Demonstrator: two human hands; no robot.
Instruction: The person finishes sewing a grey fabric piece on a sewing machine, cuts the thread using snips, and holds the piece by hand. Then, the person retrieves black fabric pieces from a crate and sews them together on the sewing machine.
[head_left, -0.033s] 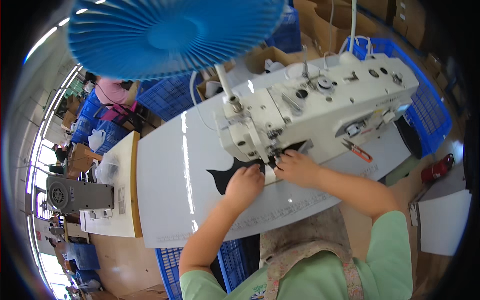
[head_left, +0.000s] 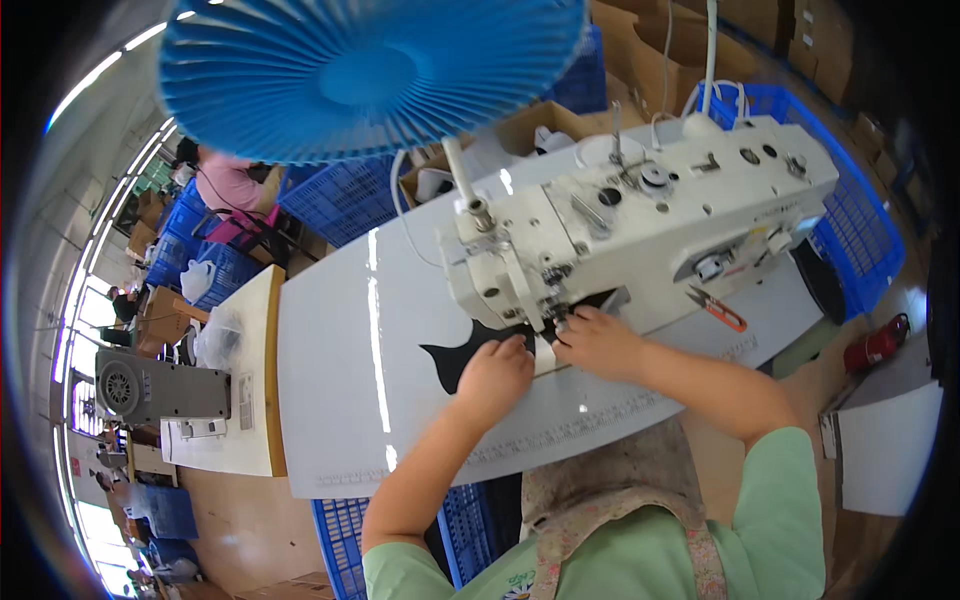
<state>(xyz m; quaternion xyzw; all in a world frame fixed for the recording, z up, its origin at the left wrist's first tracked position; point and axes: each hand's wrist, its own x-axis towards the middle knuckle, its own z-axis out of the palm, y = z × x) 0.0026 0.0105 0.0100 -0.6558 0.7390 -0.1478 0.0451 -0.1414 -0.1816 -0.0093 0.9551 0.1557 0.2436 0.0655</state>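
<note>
A black piece of fabric (head_left: 455, 362) with a curved, pointed edge lies on the pale sewing table (head_left: 340, 390) and runs under the needle area of a white sewing machine (head_left: 640, 225). My left hand (head_left: 494, 378) rests on the piece just left of the needle, fingers bent and pressed together on it. Close by on the right, my right hand (head_left: 600, 345) grips the fabric beside the presser foot, its fingertips partly hidden. Thread snips (head_left: 720, 310) with orange handles lie on the table to the right of that hand.
A blue pleated lamp shade or fan cover (head_left: 370, 75) hangs over the table's far left. Blue crates (head_left: 860, 235) stand around the table. On the left is a second worktable (head_left: 250, 400) with a grey machine (head_left: 165, 390). A red fire extinguisher (head_left: 875, 343) is at the right.
The whole view has shifted slightly, so the machine and table appear a little lower and to the right. Both hands stay in place on the fabric.
</note>
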